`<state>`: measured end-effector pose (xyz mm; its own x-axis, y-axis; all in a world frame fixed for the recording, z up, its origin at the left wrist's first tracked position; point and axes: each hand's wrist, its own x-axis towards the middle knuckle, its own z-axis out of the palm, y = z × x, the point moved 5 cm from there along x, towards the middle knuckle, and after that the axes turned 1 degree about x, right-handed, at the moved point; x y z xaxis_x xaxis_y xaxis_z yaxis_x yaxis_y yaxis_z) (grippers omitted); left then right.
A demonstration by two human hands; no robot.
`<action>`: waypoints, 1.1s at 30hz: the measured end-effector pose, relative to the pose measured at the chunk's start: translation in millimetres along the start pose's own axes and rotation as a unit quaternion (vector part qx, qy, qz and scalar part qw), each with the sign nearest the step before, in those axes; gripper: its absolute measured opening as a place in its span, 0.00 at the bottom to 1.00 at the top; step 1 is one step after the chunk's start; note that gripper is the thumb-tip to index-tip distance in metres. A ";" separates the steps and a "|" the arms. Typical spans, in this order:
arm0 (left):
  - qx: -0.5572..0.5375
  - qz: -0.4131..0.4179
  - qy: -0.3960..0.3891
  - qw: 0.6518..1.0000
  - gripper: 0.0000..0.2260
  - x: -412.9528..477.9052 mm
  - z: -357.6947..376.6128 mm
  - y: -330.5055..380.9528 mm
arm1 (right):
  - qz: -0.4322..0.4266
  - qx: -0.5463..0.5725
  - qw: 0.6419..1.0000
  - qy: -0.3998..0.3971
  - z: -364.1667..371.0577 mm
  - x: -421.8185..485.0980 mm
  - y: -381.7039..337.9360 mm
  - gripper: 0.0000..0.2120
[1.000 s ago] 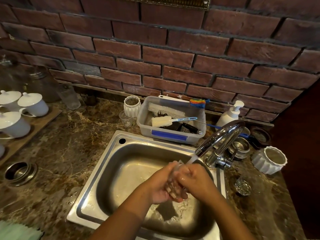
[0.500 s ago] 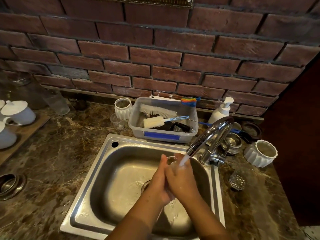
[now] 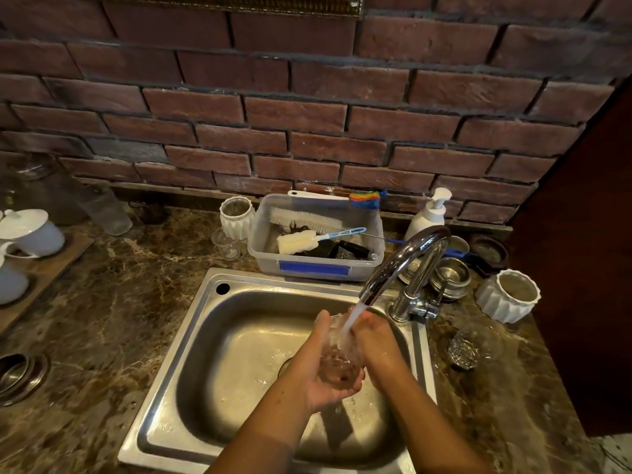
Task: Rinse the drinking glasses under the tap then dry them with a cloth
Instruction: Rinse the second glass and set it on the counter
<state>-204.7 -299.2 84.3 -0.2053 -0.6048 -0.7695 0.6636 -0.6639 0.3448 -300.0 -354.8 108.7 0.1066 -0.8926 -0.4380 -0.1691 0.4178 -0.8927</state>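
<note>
- drinking glass [image 3: 337, 362]: clear, tilted, directly under the tap [image 3: 403, 265] spout, in the running water.
- left grip [image 3: 325, 378]: below the tap, cupped round the glass base.
- right grip [image 3: 376, 343]: fingers curled on the glass side nearest the tap.
- second glass [image 3: 465, 350]: on the desk, right of the tap.
</note>
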 end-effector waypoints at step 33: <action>-0.065 0.034 -0.006 0.997 0.30 -26.0 5.3 0.4 | -0.052 0.021 0.998 0.025 12.5 -21.1 -21.2 0.07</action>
<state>-202.9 -286.1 107.3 -0.1652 -0.6521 -0.7400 0.7633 -0.5596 0.3228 -286.5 -342.7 135.5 0.0732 -0.9385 -0.3376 -0.1174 0.3280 -0.9374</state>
